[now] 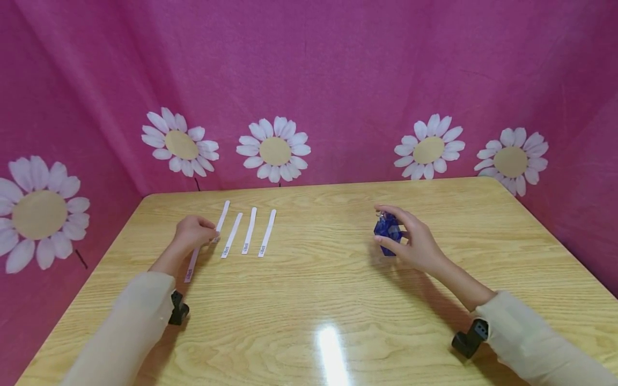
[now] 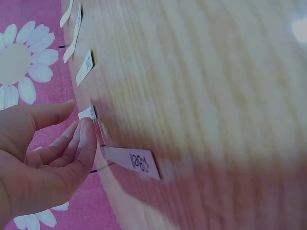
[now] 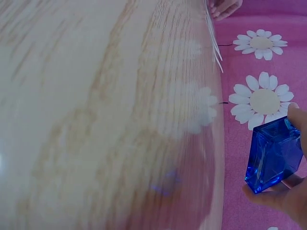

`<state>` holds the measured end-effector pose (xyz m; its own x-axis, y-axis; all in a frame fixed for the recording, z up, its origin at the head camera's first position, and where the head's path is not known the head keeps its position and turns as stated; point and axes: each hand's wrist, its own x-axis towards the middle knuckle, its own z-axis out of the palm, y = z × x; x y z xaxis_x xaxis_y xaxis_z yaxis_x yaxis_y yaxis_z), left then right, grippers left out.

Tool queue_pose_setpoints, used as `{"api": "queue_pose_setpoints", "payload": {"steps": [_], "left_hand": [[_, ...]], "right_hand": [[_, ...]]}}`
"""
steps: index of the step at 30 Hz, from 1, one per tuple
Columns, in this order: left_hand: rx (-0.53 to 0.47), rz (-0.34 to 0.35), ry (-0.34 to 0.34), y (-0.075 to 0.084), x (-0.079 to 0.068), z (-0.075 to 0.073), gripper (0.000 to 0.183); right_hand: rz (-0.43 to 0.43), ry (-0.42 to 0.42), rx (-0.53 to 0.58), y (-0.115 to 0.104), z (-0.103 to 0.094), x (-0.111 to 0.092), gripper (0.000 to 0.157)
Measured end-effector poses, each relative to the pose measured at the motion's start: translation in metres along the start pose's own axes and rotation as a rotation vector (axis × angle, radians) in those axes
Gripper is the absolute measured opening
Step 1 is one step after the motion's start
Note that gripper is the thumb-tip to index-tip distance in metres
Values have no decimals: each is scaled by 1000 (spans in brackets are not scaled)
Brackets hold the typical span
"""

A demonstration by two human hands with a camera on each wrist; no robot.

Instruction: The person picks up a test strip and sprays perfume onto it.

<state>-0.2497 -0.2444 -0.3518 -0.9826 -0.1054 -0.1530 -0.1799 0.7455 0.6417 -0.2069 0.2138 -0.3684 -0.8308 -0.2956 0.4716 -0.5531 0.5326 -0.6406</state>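
My right hand [image 1: 419, 244] holds a faceted blue glass perfume bottle [image 1: 388, 234] above the table, fingers and thumb around its sides. A small silvery neck shows at its top, and the right wrist view has the blue perfume bottle [image 3: 274, 155] at its right edge. My left hand [image 1: 192, 234] is at the lower end of a white paper strip [image 1: 222, 217]. In the left wrist view the thumb and fingers stand apart beside that strip's printed end [image 2: 88, 113]; whether they touch it is hard to tell. Nearest to this hand lies another printed strip [image 2: 132, 159].
More white strips [image 1: 232, 236] lie side by side to the right of the left hand, with small dark print at their near ends. The wood-grain table [image 1: 289, 300] meets a pink curtain [image 1: 338, 80] with daisies behind it. A light reflection shines near the front.
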Motion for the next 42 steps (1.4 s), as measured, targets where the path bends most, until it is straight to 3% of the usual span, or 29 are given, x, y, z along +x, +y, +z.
{"api": "queue_pose_setpoints", "payload": {"steps": [11, 23, 35, 42], "left_hand": [[114, 13, 89, 8, 18, 5, 34], [182, 57, 93, 9, 22, 6, 24], [119, 32, 128, 6, 24, 10, 35], [104, 37, 100, 6, 23, 9, 34]], "right_hand": [[34, 6, 4, -1, 0, 0, 58], [24, 7, 13, -2, -1, 2, 58], [30, 8, 6, -2, -1, 0, 58], [20, 15, -1, -2, -2, 0, 58]]}}
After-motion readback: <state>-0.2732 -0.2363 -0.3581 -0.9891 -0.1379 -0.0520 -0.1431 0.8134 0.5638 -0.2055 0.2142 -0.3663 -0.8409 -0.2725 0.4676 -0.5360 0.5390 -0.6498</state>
